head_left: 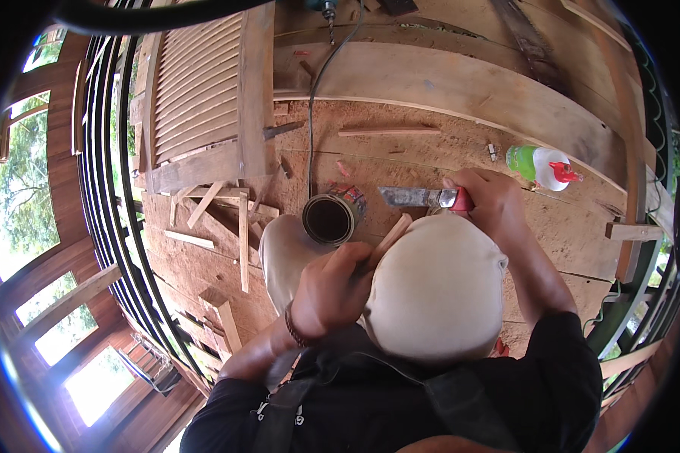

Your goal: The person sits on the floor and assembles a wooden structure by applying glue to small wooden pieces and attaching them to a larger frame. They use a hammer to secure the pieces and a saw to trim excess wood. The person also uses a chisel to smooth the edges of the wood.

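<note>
My right hand point(495, 200) is closed around the red handle of a knife point(415, 197), its broad, worn metal blade pointing left above the board floor. In my left hand point(332, 285) is a short strip of wood point(390, 240), slanting up beside my raised knee point(438, 287) in pale trousers. The knee hides part of the strip's side; the blade and the wood are apart. Just beyond my left hand stands an open tin can point(331, 219) with a dark inside and a coloured label.
A louvred wooden panel point(204, 90) lies at the far left, near a drill point(327, 13) with its cord. Offcuts point(243, 234) litter the sawdust-covered floor at left. A long plank point(431, 72) crosses the back. A green and white bottle with a red cap point(540, 166) lies at right.
</note>
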Motion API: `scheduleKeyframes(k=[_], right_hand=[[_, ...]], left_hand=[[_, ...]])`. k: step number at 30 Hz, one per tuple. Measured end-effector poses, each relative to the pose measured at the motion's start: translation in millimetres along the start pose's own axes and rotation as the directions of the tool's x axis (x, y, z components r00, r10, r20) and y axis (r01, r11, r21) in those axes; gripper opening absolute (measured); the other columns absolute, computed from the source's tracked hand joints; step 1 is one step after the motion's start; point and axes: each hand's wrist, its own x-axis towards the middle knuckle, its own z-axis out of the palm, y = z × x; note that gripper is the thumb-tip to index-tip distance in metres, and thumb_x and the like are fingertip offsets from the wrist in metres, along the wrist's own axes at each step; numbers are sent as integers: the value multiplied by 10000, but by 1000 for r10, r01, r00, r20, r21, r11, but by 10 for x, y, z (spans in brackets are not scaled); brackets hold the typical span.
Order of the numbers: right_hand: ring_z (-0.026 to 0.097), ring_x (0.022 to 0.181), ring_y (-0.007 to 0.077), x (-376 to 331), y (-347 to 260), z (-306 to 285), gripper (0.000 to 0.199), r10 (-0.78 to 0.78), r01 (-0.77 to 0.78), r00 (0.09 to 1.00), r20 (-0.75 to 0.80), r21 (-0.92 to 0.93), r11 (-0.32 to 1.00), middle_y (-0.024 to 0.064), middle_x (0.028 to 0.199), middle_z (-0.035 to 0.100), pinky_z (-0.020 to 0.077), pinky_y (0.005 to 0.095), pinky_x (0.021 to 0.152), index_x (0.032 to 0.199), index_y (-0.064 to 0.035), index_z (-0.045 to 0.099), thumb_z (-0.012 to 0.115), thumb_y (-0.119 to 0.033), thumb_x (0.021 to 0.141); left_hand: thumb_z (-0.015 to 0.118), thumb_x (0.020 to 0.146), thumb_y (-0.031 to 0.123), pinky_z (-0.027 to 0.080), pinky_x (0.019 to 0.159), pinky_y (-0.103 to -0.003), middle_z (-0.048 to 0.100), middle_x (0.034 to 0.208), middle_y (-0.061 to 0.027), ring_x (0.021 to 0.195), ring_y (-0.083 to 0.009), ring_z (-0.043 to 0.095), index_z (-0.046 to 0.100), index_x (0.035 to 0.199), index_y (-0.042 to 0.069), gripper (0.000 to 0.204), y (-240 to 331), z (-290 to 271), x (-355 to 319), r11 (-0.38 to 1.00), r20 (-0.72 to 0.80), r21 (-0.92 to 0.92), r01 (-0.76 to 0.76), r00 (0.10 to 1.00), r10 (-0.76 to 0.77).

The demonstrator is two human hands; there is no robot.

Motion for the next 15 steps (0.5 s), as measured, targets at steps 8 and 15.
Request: scheduleKeyframes(k=[8, 15], right_hand=[[676, 874, 393, 581, 279, 372, 291, 256, -266, 963, -88, -127, 956, 179, 976, 688, 537, 483, 783, 1111, -104, 596, 687, -216, 859], [586, 1175, 368, 1325, 907, 632, 347, 148, -187, 982, -115, -532, 826, 149, 1179, 617, 474, 527, 971, 1203, -117, 596, 683, -253, 896]], left_hand=[[585, 1017, 118, 505, 672, -284, 634, 866, -29, 754, -151, 618, 603, 1075, 27, 110, -547, 75, 362, 351, 106, -870, 345, 828, -551], [640, 1002, 151, 538, 658, -270, 642, 871, -18, 776, -123, 626, 639, 1024, 69, 84, -1462, 302, 537, 126, -45, -990, 60, 717, -695]])
